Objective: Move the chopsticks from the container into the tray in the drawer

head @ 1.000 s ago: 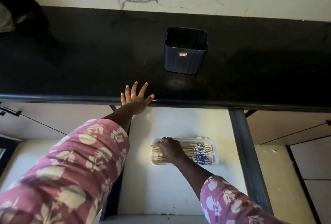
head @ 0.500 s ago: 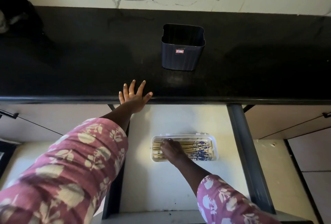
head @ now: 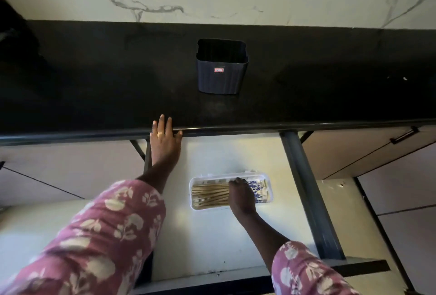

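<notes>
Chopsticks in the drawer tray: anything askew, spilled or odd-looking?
Nothing stands out. The chopsticks lie roughly parallel inside the white tray, none outside it on the drawer floor. The right hand rests on them. The dark container stands upright on the countertop.

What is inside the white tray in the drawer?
The white tray holds many chopsticks lying side by side. The right hand rests on them and covers their middle, so what lies beneath it is hidden.

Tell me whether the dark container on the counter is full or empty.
Empty, as far as visible: the dark ribbed plastic container stands upright, open-topped, nothing sticking out. The wooden chopsticks lie in the white tray.
</notes>
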The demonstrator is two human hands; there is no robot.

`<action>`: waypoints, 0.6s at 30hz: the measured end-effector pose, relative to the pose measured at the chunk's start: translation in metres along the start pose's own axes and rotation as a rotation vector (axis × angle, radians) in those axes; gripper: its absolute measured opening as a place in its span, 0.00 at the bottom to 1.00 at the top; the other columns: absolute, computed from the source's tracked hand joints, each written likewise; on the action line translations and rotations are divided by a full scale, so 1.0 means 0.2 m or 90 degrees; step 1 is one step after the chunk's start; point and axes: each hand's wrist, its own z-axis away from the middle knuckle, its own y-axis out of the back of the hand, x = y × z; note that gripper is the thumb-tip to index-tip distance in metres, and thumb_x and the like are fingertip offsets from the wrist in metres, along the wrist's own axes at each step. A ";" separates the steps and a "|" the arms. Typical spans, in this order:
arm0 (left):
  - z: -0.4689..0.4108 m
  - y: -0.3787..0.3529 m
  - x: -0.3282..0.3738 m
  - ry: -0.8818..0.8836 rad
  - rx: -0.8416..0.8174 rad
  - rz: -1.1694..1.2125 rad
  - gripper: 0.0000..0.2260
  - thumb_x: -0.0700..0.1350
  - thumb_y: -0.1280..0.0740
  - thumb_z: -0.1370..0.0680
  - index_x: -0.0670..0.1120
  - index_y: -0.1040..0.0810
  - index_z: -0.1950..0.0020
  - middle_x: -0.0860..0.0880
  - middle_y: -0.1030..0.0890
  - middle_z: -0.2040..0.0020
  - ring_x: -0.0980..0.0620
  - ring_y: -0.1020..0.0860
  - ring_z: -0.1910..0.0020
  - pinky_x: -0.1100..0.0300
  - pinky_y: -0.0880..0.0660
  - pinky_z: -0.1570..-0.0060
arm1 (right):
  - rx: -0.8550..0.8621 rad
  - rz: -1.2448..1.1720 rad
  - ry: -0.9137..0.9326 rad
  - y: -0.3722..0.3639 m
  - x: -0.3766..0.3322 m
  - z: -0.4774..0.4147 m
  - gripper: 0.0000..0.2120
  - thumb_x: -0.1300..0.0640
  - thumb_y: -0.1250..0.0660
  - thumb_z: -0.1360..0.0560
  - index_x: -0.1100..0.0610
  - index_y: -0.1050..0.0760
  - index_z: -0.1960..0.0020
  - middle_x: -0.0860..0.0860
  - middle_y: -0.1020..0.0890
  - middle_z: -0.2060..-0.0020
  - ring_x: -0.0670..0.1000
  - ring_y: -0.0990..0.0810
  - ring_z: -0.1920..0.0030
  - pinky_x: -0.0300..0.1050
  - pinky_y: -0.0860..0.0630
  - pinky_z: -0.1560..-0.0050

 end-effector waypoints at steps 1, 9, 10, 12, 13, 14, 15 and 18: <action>0.08 -0.02 -0.02 0.004 0.037 0.031 0.24 0.44 0.42 0.20 0.41 0.43 0.25 0.42 0.46 0.23 0.42 0.50 0.24 0.48 0.51 0.26 | 0.038 -0.038 -0.035 0.02 0.03 0.01 0.15 0.70 0.43 0.27 0.63 0.23 0.45 0.59 0.21 0.46 0.57 0.22 0.43 0.48 0.24 0.46; 0.70 -0.32 -0.15 0.296 -0.280 0.108 0.19 0.46 0.49 0.18 0.43 0.36 0.28 0.37 0.28 0.33 0.37 0.29 0.35 0.49 0.32 0.38 | 0.111 -0.182 -0.385 0.09 0.33 0.05 0.15 0.65 0.43 0.21 0.66 0.33 0.36 0.62 0.25 0.40 0.61 0.27 0.38 0.52 0.28 0.40; 0.72 -0.33 -0.14 0.291 -0.282 0.095 0.17 0.46 0.50 0.18 0.41 0.31 0.34 0.36 0.25 0.37 0.37 0.27 0.39 0.49 0.30 0.41 | 0.076 -0.185 -0.398 0.09 0.35 0.06 0.13 0.64 0.43 0.21 0.65 0.31 0.37 0.62 0.24 0.40 0.61 0.25 0.39 0.53 0.26 0.41; 0.75 -0.35 -0.11 0.281 -0.264 0.101 0.17 0.46 0.51 0.18 0.41 0.26 0.42 0.36 0.22 0.43 0.38 0.25 0.45 0.51 0.29 0.49 | 0.031 -0.169 -0.401 0.08 0.39 0.06 0.12 0.64 0.44 0.21 0.63 0.29 0.39 0.62 0.23 0.42 0.62 0.24 0.40 0.52 0.25 0.43; 0.76 -0.36 -0.10 0.277 -0.255 0.108 0.17 0.45 0.51 0.18 0.42 0.25 0.43 0.37 0.21 0.44 0.38 0.25 0.46 0.51 0.30 0.51 | 0.016 -0.166 -0.388 0.07 0.40 0.06 0.13 0.65 0.46 0.21 0.63 0.28 0.39 0.61 0.22 0.42 0.61 0.24 0.40 0.52 0.25 0.43; 0.77 -0.36 -0.10 0.274 -0.248 0.109 0.17 0.45 0.50 0.18 0.43 0.25 0.41 0.37 0.21 0.43 0.38 0.25 0.45 0.52 0.30 0.51 | 0.002 -0.153 -0.371 0.06 0.41 0.06 0.14 0.66 0.46 0.21 0.62 0.28 0.39 0.61 0.22 0.42 0.61 0.25 0.40 0.51 0.25 0.43; 0.78 -0.37 -0.09 0.273 -0.244 0.105 0.16 0.44 0.50 0.18 0.43 0.25 0.38 0.37 0.21 0.43 0.38 0.25 0.44 0.51 0.30 0.50 | 0.004 -0.146 -0.360 0.06 0.41 0.06 0.15 0.67 0.47 0.21 0.62 0.28 0.38 0.61 0.22 0.42 0.60 0.25 0.39 0.50 0.26 0.43; 0.80 -0.37 -0.08 0.279 -0.238 0.093 0.16 0.42 0.49 0.19 0.44 0.27 0.35 0.36 0.21 0.43 0.37 0.25 0.43 0.51 0.29 0.50 | 0.008 -0.143 -0.353 0.05 0.42 0.07 0.15 0.67 0.47 0.21 0.63 0.28 0.38 0.61 0.22 0.42 0.60 0.26 0.39 0.50 0.26 0.43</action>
